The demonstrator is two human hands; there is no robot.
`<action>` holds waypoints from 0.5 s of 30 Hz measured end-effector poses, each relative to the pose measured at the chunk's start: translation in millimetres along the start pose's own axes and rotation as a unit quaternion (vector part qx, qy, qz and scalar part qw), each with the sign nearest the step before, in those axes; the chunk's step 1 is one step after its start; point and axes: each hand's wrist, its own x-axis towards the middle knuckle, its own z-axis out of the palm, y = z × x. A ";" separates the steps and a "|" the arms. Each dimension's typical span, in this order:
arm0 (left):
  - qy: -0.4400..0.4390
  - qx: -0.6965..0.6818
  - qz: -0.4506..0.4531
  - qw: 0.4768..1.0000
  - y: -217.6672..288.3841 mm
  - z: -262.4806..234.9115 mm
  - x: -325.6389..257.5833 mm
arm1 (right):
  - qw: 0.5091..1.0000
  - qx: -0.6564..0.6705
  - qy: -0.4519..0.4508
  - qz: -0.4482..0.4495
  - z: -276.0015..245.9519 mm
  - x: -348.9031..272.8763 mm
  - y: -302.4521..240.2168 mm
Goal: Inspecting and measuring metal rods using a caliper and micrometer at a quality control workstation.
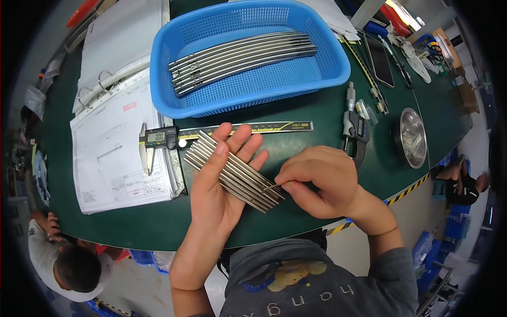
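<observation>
Your left hand [214, 193] lies palm up in the middle of the frame, fingers spread flat and apart, carrying a loose row of thin steel rods [232, 171] that slant from upper left to lower right across the palm and fingers. Your right hand [317, 182] sits just right of them, thumb and forefinger pinched together on the lower end of one rod. The risk lies in that open palm: nothing clamps the rods, so a slight tilt of the wrist, or a sideways tug as you draw one out, could likely send the others rolling off onto the green tabletop [296, 142] or over its near edge to the floor, where another person crouches at lower left. A pulled rod could also drag its neighbours along and scatter the row. The digital caliper [158, 138] lies just above your fingertips, so a sliding rod could knock it. The blue basket [248, 58] at top centre holds more, longer rods, well apart from your hands. How many rods you hold is hard to count, since your fingers cover part of them, and I cannot tell whether the pinched rod is already free of the rest. The drawing sheet [113, 153] at left is too small to read, and the items at upper right bend and blur toward the rim.
</observation>
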 end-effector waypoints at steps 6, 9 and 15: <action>0.025 -0.007 0.000 1.000 -1.0 2.8 0.8 | 1.000 0.000 -0.014 -0.011 2.1 0.0 -2.3; 0.027 0.000 0.008 1.000 -0.3 3.7 0.0 | 1.000 -0.018 -0.018 -0.018 2.3 0.1 -1.5; 0.038 0.003 0.015 0.999 -2.3 -0.3 1.8 | 0.979 -0.162 -0.023 -0.119 9.6 -1.9 -5.4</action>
